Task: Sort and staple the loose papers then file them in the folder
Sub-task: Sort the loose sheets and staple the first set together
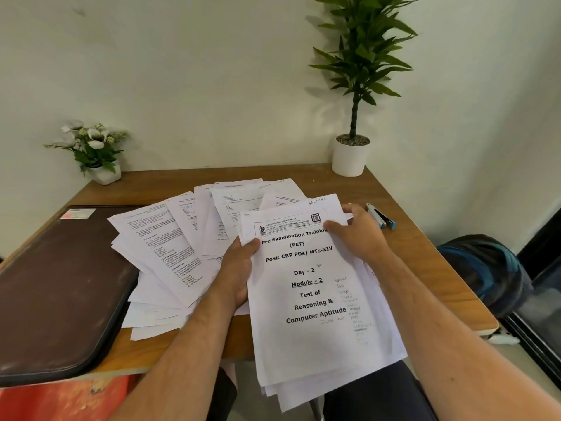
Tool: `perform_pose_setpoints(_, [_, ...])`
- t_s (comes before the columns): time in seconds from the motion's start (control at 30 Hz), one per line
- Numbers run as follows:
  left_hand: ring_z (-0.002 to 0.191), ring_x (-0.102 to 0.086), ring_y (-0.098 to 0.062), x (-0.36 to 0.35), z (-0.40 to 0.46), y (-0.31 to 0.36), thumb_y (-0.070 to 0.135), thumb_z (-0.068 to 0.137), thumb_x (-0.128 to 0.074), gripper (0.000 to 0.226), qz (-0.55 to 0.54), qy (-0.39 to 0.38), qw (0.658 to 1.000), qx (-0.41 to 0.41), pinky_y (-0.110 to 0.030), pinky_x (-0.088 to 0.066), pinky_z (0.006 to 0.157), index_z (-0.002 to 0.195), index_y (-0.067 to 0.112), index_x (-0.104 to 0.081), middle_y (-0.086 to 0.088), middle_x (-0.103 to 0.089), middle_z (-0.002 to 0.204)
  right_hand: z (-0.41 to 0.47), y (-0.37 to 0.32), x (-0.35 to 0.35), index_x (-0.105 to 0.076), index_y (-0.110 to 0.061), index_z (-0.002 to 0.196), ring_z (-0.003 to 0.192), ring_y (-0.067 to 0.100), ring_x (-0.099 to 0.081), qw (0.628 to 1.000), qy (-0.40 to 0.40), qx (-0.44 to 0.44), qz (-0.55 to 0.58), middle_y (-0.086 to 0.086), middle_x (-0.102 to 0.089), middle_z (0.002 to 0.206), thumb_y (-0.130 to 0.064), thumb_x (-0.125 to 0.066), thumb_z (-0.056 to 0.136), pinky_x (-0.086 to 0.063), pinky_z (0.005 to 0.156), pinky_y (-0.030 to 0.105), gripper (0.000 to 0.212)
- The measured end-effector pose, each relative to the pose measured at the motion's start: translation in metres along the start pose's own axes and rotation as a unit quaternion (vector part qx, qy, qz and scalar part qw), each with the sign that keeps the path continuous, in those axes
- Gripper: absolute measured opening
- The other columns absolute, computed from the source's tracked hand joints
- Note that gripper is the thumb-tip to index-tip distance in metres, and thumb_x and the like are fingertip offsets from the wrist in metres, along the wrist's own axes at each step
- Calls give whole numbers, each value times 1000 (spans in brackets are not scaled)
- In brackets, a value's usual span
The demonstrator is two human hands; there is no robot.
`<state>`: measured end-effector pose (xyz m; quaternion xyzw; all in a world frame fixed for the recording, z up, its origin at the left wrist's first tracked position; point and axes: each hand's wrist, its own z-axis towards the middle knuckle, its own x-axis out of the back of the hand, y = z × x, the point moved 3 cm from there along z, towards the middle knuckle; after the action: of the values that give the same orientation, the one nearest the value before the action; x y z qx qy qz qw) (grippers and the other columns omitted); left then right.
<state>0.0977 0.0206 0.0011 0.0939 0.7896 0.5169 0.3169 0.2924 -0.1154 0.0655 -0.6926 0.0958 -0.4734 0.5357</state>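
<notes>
A stack of printed papers [315, 338] with a title page on top is lifted over the table's front edge. My left hand [238, 268] grips its left edge, thumb on the top sheet. My right hand [355, 230] holds the upper right corner, thumb on the page. More loose papers [170, 247] lie fanned out on the wooden table [409, 247]. A dark brown zip folder [60, 293] lies shut at the left. A blue and white stapler [381, 217] rests just beyond my right hand.
A small white pot of flowers [97, 153] stands at the back left corner and a tall potted plant [352, 147] at the back right. A dark bag [485, 271] sits right of the table. A red surface [60, 399] shows below the folder.
</notes>
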Motion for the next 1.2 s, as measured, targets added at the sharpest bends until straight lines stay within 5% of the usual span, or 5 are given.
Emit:
perform_pose_setpoints(0.13, [98,-75,-28,0,1,1,5,104,-49,28,18,0,1000,-12,-43,-60,79,121,19,-66,-7,-77,110,2,34,5,-63,-23,122,102,22,-62,986,84,5,-142,-4,-69,100,-44,-61,96,-51,90,38,34])
perform_pose_setpoints(0.43, [93,-76,-24,-10,3,0,1,103,-48,31,48,-8,998,-48,-40,-62,73,117,23,-65,-4,-78,106,0,57,-17,-58,-25,128,113,24,-58,996,79,-7,-38,-3,-63,113,-44,-59,97,-51,96,47,36])
perform_pose_setpoints(0.67, [95,-75,-20,-13,-1,0,2,102,-48,33,126,-14,987,-95,-36,-62,78,120,24,-66,2,-78,106,-5,16,-14,-50,-21,140,130,25,-37,981,137,112,-82,5,-51,137,-14,-58,97,-33,109,38,45])
perform_pose_setpoints(0.87, [95,-74,-18,-15,-5,-5,8,102,-47,36,222,-10,964,-145,-35,-61,78,126,28,-64,4,-77,106,-9,-35,-62,-40,-26,150,131,21,-42,966,10,206,-156,-3,-47,147,9,-50,79,-40,107,35,80])
perform_pose_setpoints(1.2, [94,-67,-9,-17,-7,-11,9,100,-48,38,314,11,932,-180,-21,-50,74,128,31,-62,10,-72,106,-4,-17,-91,-63,-20,121,105,7,-55,982,6,186,-19,-12,-46,130,-1,-57,84,-42,79,11,42])
